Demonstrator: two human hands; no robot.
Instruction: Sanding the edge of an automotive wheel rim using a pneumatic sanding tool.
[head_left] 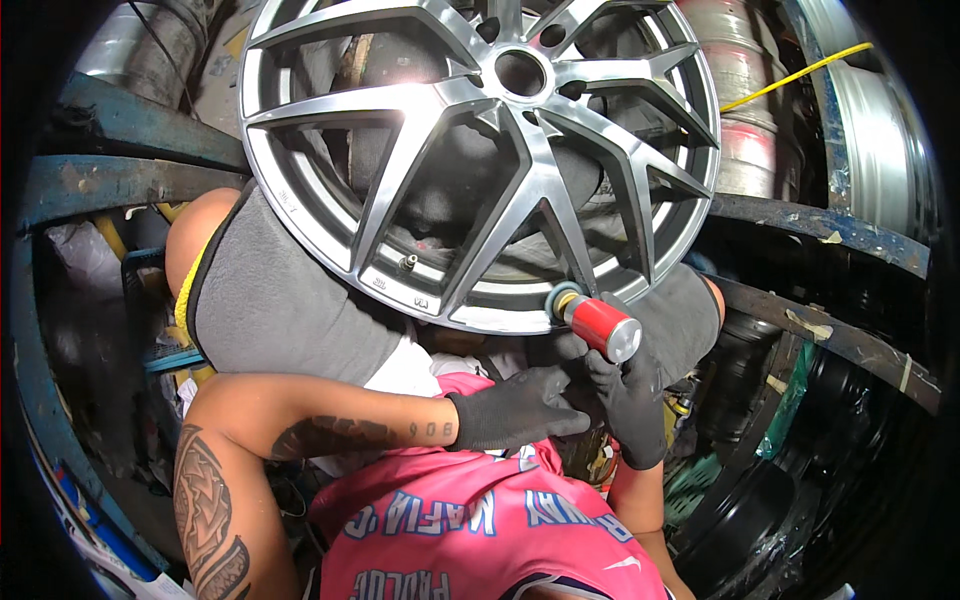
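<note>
A silver alloy wheel [432,104] with dark recesses fills the upper middle, resting across my lap over grey shorts [255,285]. My right hand [632,405], in a dark glove, grips a red cylindrical polishing tool [600,322]. The tool's round pad [558,298] sits against the lower right of the rim, beside a spoke's end. Just left of the right hand, below the wheel, my left hand [515,408] is also gloved, its fingers loosely bent and apart, with nothing visible in them.
Blue metal racks [130,178] surround me at both sides. Metal wheels [862,140] stand upper right, with a yellow hose [800,70] crossing there. Dark wheels [838,420] fill the lower right rack. A blue plastic basket [170,355] and bags [82,255] are at left.
</note>
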